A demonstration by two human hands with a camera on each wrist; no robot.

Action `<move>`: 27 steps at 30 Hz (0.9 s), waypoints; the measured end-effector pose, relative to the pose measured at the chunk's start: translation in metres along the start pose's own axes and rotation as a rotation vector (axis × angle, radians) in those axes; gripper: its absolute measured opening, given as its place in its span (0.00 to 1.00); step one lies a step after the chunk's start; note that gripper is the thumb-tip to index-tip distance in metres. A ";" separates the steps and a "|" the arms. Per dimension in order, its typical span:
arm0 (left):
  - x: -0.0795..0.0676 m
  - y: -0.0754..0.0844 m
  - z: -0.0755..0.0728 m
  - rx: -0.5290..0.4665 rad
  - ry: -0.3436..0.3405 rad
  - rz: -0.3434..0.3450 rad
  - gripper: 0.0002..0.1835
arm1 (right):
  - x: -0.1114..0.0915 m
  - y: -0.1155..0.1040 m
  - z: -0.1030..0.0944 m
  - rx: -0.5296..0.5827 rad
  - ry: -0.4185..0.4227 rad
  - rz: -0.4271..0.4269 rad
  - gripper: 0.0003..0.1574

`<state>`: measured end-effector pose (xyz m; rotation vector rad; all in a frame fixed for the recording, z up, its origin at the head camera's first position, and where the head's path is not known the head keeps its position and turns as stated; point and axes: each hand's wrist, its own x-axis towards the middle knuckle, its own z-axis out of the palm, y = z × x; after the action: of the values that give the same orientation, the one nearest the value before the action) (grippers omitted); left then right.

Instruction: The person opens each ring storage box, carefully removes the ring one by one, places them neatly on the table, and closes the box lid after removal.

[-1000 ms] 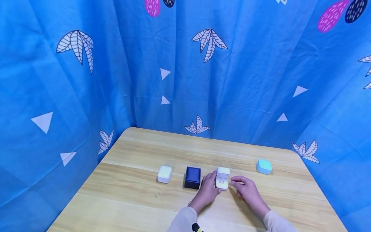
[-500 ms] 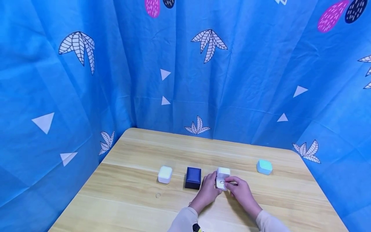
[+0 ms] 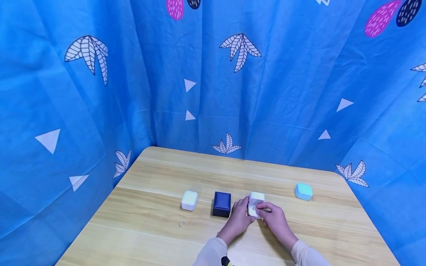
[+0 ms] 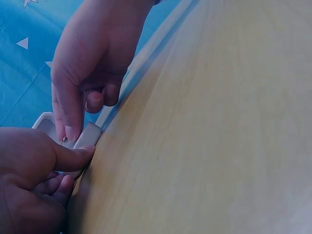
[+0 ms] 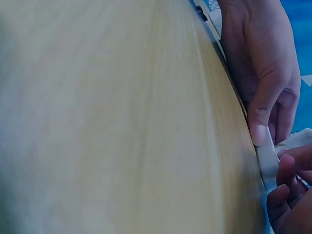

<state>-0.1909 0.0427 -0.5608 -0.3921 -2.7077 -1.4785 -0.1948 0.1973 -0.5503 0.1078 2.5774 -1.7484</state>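
A small white ring box (image 3: 257, 198) stands on the table with its lid raised. My left hand (image 3: 237, 217) holds the box by its left side, the thumb at its front. At the opening, my right hand (image 3: 275, 218) pinches a ring (image 3: 254, 208) between thumb and index finger. In the left wrist view the ring (image 4: 64, 140) shows as a thin loop at the right fingertips, close to the box's insert. Whether it is still seated there is hidden. The right wrist view shows the left thumb against the box's front wall (image 5: 266, 161).
A dark blue box (image 3: 222, 204) stands just left of my left hand. Farther left are a closed white box (image 3: 189, 200) and a loose ring (image 3: 181, 224) on the table (image 3: 139, 229). A closed mint box (image 3: 303, 191) sits back right. Blue curtains (image 3: 286, 92) enclose the table's back.
My right hand has moved left from beside the white ring box to the ring inside it, and its fingertips have shifted slightly further left. The left hand keeps its hold.
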 end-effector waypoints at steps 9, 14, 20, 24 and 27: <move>-0.001 0.000 0.000 0.011 -0.004 0.000 0.42 | 0.001 0.001 -0.001 0.021 0.005 0.030 0.09; 0.000 -0.001 0.000 0.003 -0.001 -0.004 0.42 | 0.002 0.002 -0.001 0.027 0.008 0.041 0.10; 0.001 0.000 -0.001 -0.003 0.008 0.002 0.42 | 0.003 0.003 -0.001 0.041 0.016 0.047 0.10; 0.001 -0.001 -0.001 0.004 0.014 0.007 0.42 | 0.004 0.005 0.000 0.073 0.023 0.059 0.11; 0.002 -0.001 0.000 0.005 0.020 0.012 0.41 | 0.004 0.006 0.001 0.101 0.033 0.066 0.12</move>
<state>-0.1928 0.0422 -0.5612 -0.3913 -2.6888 -1.4637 -0.1987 0.1993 -0.5566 0.2226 2.4763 -1.8683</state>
